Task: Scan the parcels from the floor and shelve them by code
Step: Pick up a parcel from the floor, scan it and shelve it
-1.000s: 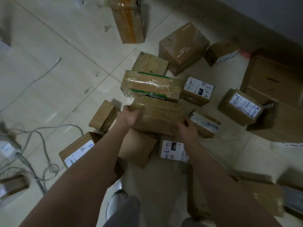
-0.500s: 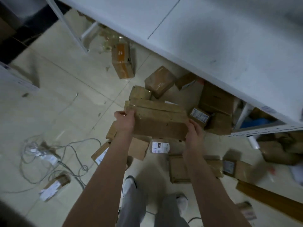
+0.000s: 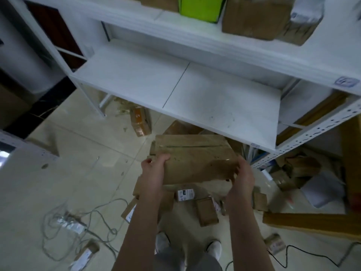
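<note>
parcel [image 3: 192, 159] raised to shelf [image 3: 175, 90] lvl.

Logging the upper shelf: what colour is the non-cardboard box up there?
The box is bright lime green, seen in the head view.

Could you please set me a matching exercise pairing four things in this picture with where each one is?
Things:
1. large cardboard parcel
2. green box
3. orange-taped parcel
4. black cable

Places:
A. on the upper shelf
B. on the floor at lower right
C. held between the left hand and right hand
D. on the floor near the front leg of the lower shelf

Pairs: 1-C; 2-A; 3-D; 4-B
</note>
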A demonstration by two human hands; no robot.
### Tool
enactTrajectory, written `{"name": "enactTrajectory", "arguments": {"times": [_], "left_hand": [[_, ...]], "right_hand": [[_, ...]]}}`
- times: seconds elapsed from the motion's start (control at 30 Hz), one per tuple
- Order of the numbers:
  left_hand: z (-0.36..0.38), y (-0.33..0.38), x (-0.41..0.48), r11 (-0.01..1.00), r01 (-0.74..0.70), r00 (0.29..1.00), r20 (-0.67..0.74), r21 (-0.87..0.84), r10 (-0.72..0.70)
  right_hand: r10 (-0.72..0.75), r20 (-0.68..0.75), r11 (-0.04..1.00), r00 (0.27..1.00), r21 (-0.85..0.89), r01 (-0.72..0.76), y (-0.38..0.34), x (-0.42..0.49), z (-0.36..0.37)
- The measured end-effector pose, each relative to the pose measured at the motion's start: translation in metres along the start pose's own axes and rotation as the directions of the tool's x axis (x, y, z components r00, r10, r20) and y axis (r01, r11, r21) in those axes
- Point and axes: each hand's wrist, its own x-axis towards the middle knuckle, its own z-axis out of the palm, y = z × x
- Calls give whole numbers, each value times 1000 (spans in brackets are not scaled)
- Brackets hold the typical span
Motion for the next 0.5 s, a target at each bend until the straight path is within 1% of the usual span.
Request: {"name": "enactTrajectory", "arguments": {"times": [0.1,0.2,0.33,0.43,0.5], "left_hand": [[-15,28,-29,999,-39,990,131,-27,43],[-30,51,-43,993,-108,974,192,-55,117],[-52,68,-68,972,-203,936,269,-116,228],[-60,75,-84,941,-305,900,277,-149,336],[-59,77,-96,901,-421,872,229,-105,433]], "right_hand": [[-34,-16,997,999,70,35,-15,-17,-2],[-64,32,991,997,117,59,-29,-38,4],[-89,112,991,990,110,77,-44,-63,10],[-63,147,993,987,106,48,-56,-74,9],[-32,172,994,985,105,14,-64,-80,5]]}}
